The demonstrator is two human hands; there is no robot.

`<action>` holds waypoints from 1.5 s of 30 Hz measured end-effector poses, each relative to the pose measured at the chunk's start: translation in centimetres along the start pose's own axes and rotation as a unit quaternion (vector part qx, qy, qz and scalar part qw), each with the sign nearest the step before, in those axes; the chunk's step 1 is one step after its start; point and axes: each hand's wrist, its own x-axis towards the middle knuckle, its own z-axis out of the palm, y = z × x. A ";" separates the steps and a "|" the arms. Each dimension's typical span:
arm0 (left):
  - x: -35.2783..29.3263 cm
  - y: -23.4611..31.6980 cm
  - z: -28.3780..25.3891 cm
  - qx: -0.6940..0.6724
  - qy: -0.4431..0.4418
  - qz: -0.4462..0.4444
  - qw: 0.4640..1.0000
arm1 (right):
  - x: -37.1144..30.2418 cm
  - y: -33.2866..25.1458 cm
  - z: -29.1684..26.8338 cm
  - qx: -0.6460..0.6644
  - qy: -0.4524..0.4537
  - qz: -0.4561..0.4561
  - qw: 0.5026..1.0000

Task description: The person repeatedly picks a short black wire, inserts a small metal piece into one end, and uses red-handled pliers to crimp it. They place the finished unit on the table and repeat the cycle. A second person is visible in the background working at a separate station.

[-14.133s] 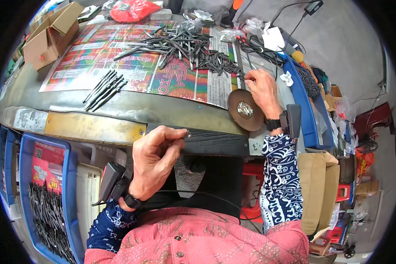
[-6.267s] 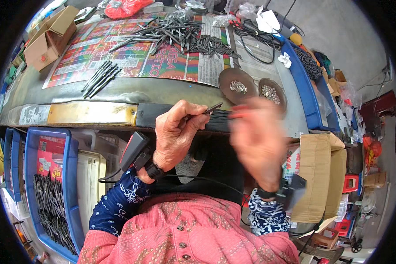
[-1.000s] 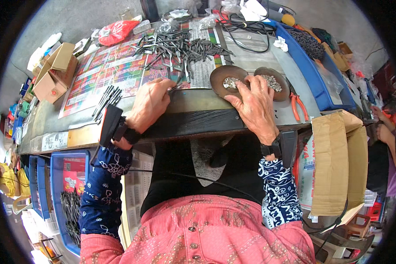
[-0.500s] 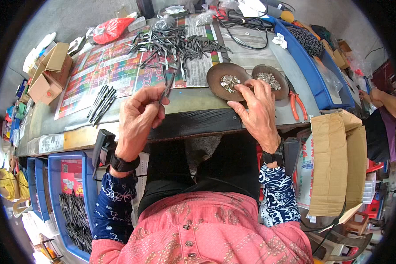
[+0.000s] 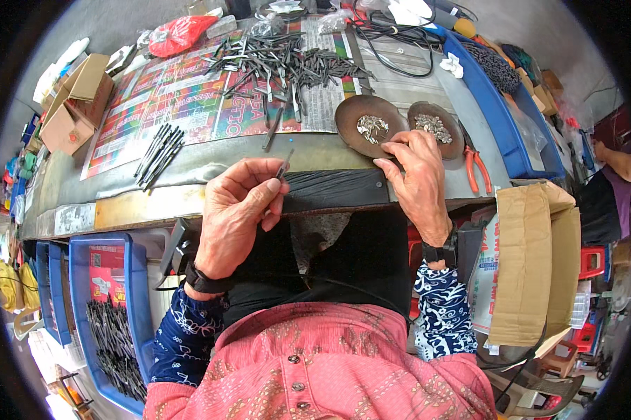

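Lower than a moment ago, the left hand (image 5: pixel 238 210) pinches a slim dark piece (image 5: pixel 285 166) by the table edge (image 5: pixel 336 187); loosening could drop it. The right hand (image 5: pixel 419 176), fingers bent, hold unclear, could spill metal bits (image 5: pixel 372 129) by catching the rim of the brown dish (image 5: pixel 350 115)

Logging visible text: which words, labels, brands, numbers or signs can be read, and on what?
I don't copy wording; print stands on:
Multicoloured sheet: large lettering, partly under black strips; small print unreadable.
Red sheet in blue bin: too small.
Left cardboard box: red mark, too small.
White panel, right: red characters, partly hidden.
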 end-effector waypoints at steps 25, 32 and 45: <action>-3.1 -1.8 2.9 -0.007 -0.006 -0.051 0.999 | -1.9 -8.6 -0.1 0.422 0.035 0.196 0.885; -3.6 -1.7 2.9 0.046 -0.027 -0.028 0.998 | -1.6 -9.3 -0.3 0.333 0.035 0.071 0.939; -4.0 -2.2 2.8 -0.145 0.002 0.002 0.989 | -3.3 -11.3 -0.1 0.378 0.005 0.108 0.920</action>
